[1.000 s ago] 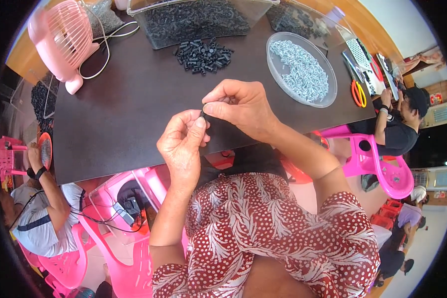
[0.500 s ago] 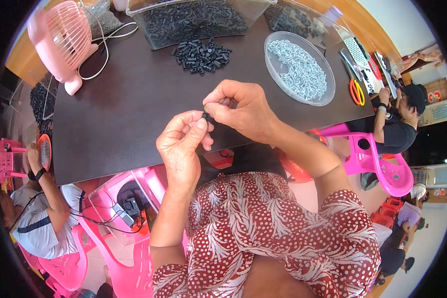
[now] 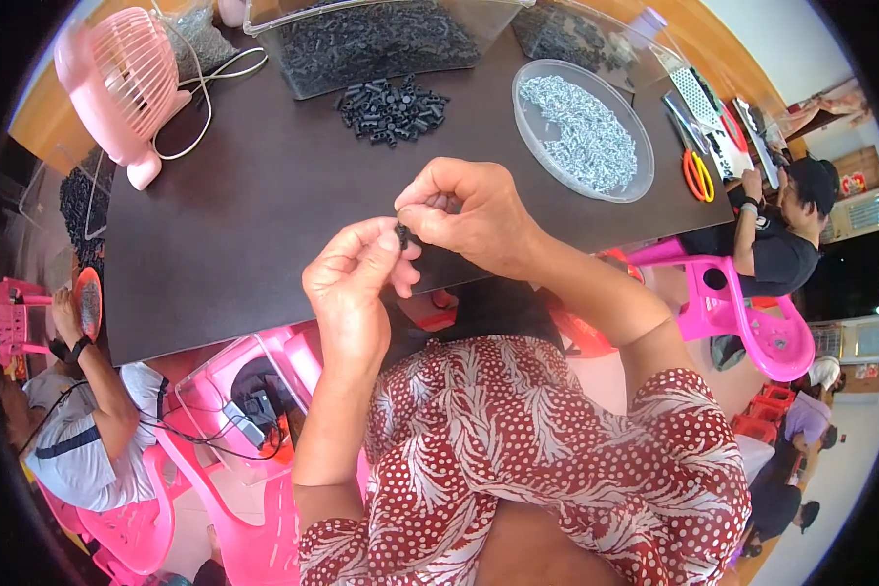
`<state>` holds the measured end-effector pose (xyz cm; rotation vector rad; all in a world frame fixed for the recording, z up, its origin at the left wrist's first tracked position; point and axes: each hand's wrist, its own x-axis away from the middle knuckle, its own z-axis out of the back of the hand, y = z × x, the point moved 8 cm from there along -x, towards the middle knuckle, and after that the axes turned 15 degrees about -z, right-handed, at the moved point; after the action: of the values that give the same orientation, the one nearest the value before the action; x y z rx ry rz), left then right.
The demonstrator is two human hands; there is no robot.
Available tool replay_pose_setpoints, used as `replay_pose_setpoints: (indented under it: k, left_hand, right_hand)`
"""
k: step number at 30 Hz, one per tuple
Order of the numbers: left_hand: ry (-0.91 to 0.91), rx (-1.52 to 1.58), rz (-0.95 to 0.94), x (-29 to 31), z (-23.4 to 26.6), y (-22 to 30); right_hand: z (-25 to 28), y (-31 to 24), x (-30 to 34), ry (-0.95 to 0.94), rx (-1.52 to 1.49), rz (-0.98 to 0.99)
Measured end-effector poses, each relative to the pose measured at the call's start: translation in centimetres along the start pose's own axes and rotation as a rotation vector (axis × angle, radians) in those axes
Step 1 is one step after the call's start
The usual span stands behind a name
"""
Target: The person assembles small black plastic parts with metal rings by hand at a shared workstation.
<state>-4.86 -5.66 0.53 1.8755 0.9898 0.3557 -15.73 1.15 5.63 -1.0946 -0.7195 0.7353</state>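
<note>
My left hand pinches a small black plastic part between thumb and forefinger, over the near part of the dark table. Close against its upper end, my right hand has thumb and forefinger pressed together; whatever they hold is too small or hidden to name. Beyond the hands lies a loose heap of short black cylindrical parts. To the right, a round clear tray holds many small silvery metal pieces, which look like screws.
A clear bin of black parts stands behind the heap, with another bin beside it. A pink fan with a white cord is at the far left. Orange-handled scissors lie at right. Co-workers sit on both sides.
Both hands stay together in nearly the same place, with the black part tilted slightly differently in the left fingers. The whole view has shifted a little.
</note>
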Motion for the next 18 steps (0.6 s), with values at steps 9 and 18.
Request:
replay_pose_setpoints:
  k: [9, 18]
  left_hand:
    - [-0.008, -0.016, 0.025, 0.04, -0.29, -0.16]
    - [0.053, -0.049, 0.073, -0.07, 0.25, -0.28]
  right_hand:
    - [0.14, -0.21, 0.42, 0.004, 0.077, 0.077]
    - [-0.19, 0.36, 0.59, 0.023, 0.071, 0.133]
